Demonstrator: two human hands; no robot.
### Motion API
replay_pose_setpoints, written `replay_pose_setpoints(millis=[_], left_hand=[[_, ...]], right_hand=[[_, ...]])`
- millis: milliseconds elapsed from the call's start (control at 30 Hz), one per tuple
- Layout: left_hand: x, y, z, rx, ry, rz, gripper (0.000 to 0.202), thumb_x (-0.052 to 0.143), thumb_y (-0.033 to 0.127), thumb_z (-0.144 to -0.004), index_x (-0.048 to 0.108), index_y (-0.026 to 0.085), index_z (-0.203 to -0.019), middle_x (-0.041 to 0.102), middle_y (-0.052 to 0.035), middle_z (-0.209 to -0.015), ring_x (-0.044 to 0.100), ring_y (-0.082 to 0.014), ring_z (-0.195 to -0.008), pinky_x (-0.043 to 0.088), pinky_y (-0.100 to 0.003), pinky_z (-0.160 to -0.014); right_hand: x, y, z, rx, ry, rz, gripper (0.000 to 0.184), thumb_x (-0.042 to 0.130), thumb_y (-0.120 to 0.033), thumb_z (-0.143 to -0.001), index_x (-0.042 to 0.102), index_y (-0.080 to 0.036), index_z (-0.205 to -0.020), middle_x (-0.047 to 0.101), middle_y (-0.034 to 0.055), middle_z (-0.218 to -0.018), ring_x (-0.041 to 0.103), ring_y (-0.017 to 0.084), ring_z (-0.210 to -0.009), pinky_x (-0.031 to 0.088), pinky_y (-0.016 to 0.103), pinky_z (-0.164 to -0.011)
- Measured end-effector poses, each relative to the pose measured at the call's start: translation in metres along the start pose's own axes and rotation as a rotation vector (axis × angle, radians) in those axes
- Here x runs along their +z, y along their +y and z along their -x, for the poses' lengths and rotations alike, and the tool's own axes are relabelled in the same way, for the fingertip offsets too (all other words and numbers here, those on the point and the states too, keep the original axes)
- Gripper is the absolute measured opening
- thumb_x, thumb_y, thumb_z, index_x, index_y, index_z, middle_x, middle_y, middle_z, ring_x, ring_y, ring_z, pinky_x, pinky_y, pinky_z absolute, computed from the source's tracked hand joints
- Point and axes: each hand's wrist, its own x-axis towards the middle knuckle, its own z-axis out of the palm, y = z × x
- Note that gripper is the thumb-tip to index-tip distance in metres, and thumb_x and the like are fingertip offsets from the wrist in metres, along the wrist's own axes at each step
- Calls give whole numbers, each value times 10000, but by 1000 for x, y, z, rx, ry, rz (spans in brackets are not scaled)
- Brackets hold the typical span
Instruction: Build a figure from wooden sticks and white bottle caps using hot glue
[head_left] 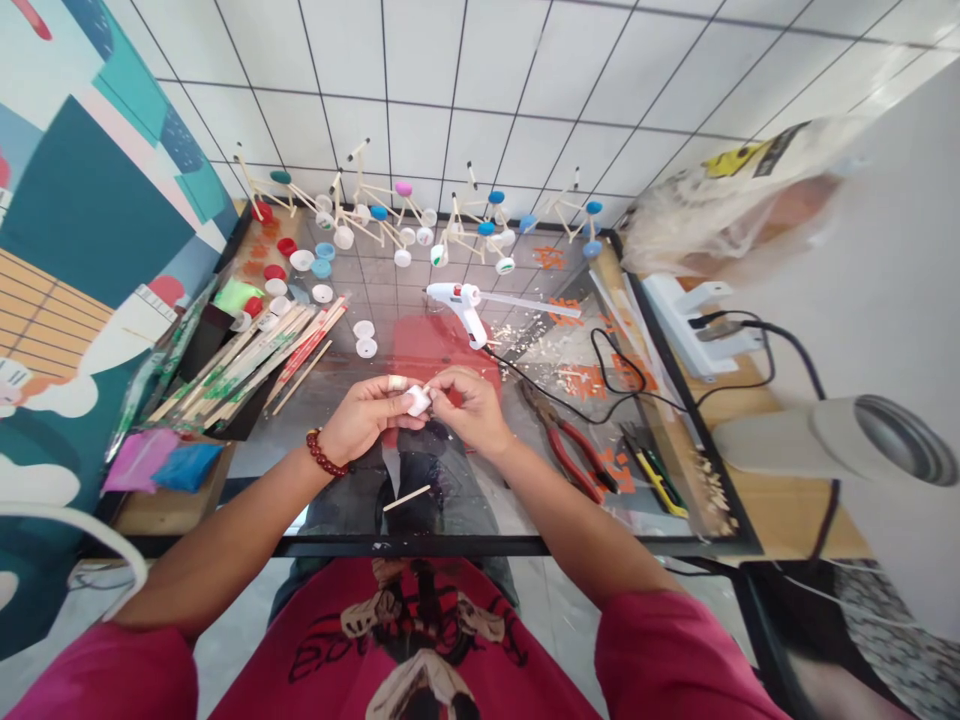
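My left hand (367, 415), with a beaded bracelet at the wrist, grips a small white piece (418, 401) between thumb and fingers. It looks soft or cap-like, but its kind is not clear. Against the piece's right side, my right hand (469, 405) has thumb and forefinger pinched together on its edge. Both hands are just above the glass tabletop, near its front middle. Below them lies one short wooden stick (406, 498). A white hot glue gun (461, 305) rests beyond the hands, a glue stick (529, 303) extending from its rear.
Stick-and-cap figures (405, 215) line the back. Bundled chopsticks (247, 365), loose bottle caps (365, 340) and pink (141, 458) and blue packets (187, 466) are at left. Red-handled pliers (574, 450), a black cable (540, 395), a yellow-handled tool (660, 485) and wood scraps (536, 345) are at right.
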Motion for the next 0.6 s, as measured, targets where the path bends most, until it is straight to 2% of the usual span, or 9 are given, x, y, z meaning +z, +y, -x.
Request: replay_pose_setpoints(millis=[100, 200, 367, 467, 533, 600], left_hand=[[-4, 0, -1, -42, -28, 41, 350, 904, 313, -646, 782, 143, -926, 776, -93, -857, 740, -196, -707, 640, -319, -671], [-3, -1, 0, -15, -43, 40, 353, 911, 291, -642, 775, 152, -936, 774, -78, -883, 742, -188, -759, 638, -312, -716], [2, -4, 1, 119, -2, -37, 396, 908, 275, -649, 743, 154, -988, 758, -44, -911, 716, -160, -779, 628, -339, -788], [3, -8, 0, 201, 9, -114, 526, 935, 253, -583, 706, 160, -1048, 753, -53, -973, 718, -179, -833, 620, -359, -816], [4, -10, -1, 281, 61, -195, 568, 946, 253, -546, 690, 162, -1045, 749, -62, -994, 718, -197, -879, 614, -363, -827], [6, -11, 0, 353, 137, -287, 512, 927, 307, -582, 695, 156, -1012, 746, -68, -977, 714, -208, -898, 611, -369, -832]], right_hand=[[0, -2, 0, 4, -16, 21, 112, 621, -276, -860, 682, -243, -772, 731, 21, -799, 659, 185, -784, 501, 369, -855], [-2, -1, 0, 6, -33, -31, 138, 627, -334, -884, 707, -244, -815, 735, 33, -846, 669, 191, -826, 513, 370, -862], [-2, 1, -1, 21, -24, -182, 140, 685, -359, -894, 732, -240, -839, 720, 29, -866, 661, 167, -811, 532, 325, -805], [0, 2, -1, 63, 3, -214, 168, 693, -382, -897, 739, -235, -832, 735, 27, -859, 676, 166, -815, 535, 321, -811], [2, 3, 0, 116, 11, -210, 202, 690, -420, -895, 744, -232, -843, 752, 34, -876, 691, 176, -839, 539, 330, -831], [4, 4, 0, 157, 9, -202, 228, 683, -446, -893, 748, -231, -859, 763, 41, -903, 699, 184, -865, 543, 338, -848]])
